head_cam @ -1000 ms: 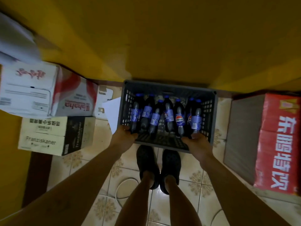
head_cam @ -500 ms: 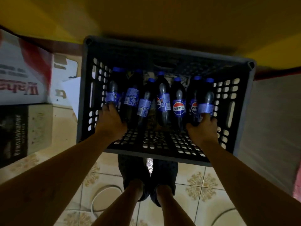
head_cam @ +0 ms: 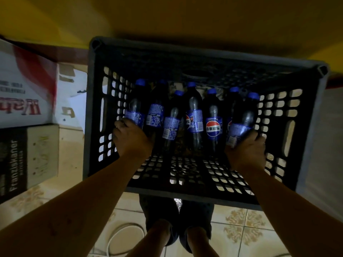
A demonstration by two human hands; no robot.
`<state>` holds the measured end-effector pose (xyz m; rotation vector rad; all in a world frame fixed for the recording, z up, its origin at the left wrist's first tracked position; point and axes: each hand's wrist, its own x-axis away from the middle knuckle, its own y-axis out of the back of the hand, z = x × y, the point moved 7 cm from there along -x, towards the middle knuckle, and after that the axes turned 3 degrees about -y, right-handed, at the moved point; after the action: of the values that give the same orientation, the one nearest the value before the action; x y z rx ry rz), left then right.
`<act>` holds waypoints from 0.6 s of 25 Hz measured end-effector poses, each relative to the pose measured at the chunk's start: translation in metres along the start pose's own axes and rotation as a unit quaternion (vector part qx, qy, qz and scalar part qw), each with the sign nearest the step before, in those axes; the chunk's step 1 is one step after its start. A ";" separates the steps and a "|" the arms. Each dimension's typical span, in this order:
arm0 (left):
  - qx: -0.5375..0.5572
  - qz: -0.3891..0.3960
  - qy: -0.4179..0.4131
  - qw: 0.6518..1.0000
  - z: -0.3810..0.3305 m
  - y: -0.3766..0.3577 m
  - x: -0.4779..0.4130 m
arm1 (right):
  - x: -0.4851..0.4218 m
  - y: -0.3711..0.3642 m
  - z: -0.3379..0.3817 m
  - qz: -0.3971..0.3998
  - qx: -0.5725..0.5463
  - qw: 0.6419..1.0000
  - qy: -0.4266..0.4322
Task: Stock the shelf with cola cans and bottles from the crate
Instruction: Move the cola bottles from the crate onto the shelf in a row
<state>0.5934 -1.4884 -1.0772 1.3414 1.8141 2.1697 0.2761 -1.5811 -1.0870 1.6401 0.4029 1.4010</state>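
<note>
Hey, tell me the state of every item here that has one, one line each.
Dark plastic lattice crate: open-topped, holding bottles along its far side.
Blue-capped cola bottles: capped, all in the crate.
Left hand: grips the leftmost bottle.
Right hand: grips the rightmost bottle.

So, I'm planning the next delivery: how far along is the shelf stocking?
Done: nothing visibly; no shelf shows, and seven cola bottles sit in the crate. In hand: the left hand grips the leftmost bottle, the right hand the rightmost bottle. Left: every bottle to shelve; no cans are visible.
</note>
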 end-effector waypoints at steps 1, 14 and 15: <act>-0.001 -0.007 -0.004 1.000 0.000 -0.003 -0.002 | -0.002 -0.006 -0.001 0.014 -0.013 1.000 -0.003; 0.336 0.144 0.076 0.928 0.000 -0.018 0.009 | 0.012 -0.028 0.004 0.198 -0.436 0.869 -0.124; 0.392 0.176 0.100 0.897 -0.007 -0.015 0.021 | 0.023 -0.021 0.010 0.226 -0.458 0.851 -0.124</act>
<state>0.5686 -1.4784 -1.0762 1.7154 2.9323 1.7954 0.2988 -1.5570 -1.0891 1.0843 -0.7645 1.3501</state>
